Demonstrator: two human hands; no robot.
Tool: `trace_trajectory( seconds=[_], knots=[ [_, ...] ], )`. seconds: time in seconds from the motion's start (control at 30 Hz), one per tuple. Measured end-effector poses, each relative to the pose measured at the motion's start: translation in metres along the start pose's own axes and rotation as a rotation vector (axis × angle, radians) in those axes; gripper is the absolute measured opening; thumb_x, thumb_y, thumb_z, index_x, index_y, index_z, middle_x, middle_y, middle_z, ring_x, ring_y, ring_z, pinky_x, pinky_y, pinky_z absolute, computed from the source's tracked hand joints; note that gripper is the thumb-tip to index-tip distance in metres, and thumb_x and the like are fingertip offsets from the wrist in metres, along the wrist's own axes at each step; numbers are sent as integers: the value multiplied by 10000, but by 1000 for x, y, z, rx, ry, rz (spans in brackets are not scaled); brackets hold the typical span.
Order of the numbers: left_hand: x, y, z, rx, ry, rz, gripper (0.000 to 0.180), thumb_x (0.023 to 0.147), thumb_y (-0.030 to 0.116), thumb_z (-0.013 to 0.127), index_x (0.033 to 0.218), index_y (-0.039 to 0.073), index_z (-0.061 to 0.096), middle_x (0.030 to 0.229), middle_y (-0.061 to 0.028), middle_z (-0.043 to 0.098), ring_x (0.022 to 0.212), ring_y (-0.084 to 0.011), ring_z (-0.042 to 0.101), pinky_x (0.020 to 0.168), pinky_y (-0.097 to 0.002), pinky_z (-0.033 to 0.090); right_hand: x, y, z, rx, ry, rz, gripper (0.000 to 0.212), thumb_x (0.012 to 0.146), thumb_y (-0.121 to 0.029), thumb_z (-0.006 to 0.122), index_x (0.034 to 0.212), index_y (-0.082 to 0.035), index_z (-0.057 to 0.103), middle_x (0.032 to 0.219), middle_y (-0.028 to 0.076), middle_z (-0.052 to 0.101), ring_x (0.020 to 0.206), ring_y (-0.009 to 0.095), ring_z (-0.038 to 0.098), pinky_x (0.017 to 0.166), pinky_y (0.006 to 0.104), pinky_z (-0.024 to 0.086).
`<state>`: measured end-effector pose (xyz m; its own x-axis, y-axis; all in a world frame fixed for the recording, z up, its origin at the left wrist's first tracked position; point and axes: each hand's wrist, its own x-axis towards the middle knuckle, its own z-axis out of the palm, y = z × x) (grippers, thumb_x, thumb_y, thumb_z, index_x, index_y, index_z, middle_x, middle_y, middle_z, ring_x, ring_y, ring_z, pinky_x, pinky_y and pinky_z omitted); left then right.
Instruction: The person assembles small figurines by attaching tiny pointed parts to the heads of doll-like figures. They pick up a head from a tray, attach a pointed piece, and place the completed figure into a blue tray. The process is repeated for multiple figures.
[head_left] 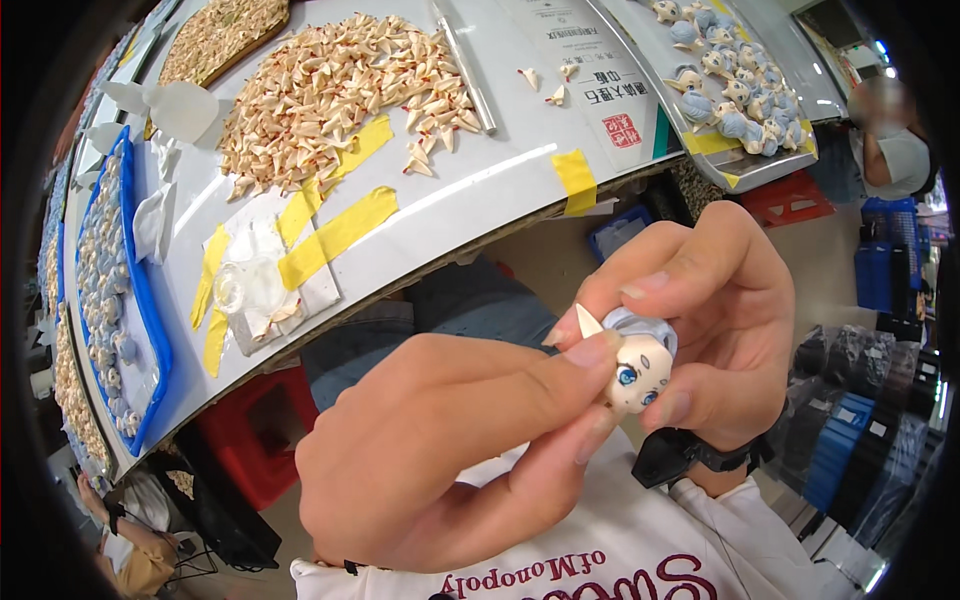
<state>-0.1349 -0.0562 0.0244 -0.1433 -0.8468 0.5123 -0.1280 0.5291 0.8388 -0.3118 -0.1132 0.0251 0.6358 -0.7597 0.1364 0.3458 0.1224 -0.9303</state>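
Note:
A small doll head [641,372] with blue eyes and grey-blue hair is held between my two hands, just beyond the table edge. One pale pointed ear [588,320] sticks up from its side, its base covered by my left thumb. My left hand [430,450] is closed in a pinch, thumb against the ear and face side, other fingertips below by the cheek. My right hand [715,310] grips the head from the hair side, its thumb near the chin and its fingers curled over the top. Whether the ear is joined to the head cannot be seen.
A pile of loose pointed ears [330,100] covers the white table [460,220]. A metal tray [745,170] of doll heads lies at right, a blue tray [150,350] of them at left. Yellow tape [340,235] lies beside a clear small dish [240,288]. Another person [890,150] is far right.

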Motion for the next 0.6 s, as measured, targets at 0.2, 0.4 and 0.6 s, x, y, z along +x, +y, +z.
trace_trajectory(
  seconds=[0.2, 0.4, 0.6],
  knots=[
    [-3, 1, 1, 29, 34, -34, 227, 791, -19, 501, 991, -126, 499, 746, -196, 572, 558, -165, 552, 513, -243, 441, 1, 2, 0, -28, -14, 3, 385, 723, -39, 672, 990, 12, 400, 964, 280, 514, 872, 273, 596, 756, 318, 522],
    [-1, 0, 3, 59, 56, -26, 220, 790, -17, 500, 985, -120, 506, 763, -186, 564, 591, -155, 547, 529, -231, 438, 1, 4, -3, -49, -50, -12, 380, 727, -30, 665, 996, 7, 399, 968, 278, 513, 877, 277, 597, 762, 324, 523],
    [-2, 4, -2, 33, -35, -98, 201, 784, -29, 499, 969, -105, 515, 766, -179, 555, 595, -149, 542, 529, -217, 429, -2, 3, -1, -59, -35, -1, 385, 727, -24, 664, 999, 14, 394, 968, 284, 511, 871, 280, 599, 752, 326, 527]
  ],
)
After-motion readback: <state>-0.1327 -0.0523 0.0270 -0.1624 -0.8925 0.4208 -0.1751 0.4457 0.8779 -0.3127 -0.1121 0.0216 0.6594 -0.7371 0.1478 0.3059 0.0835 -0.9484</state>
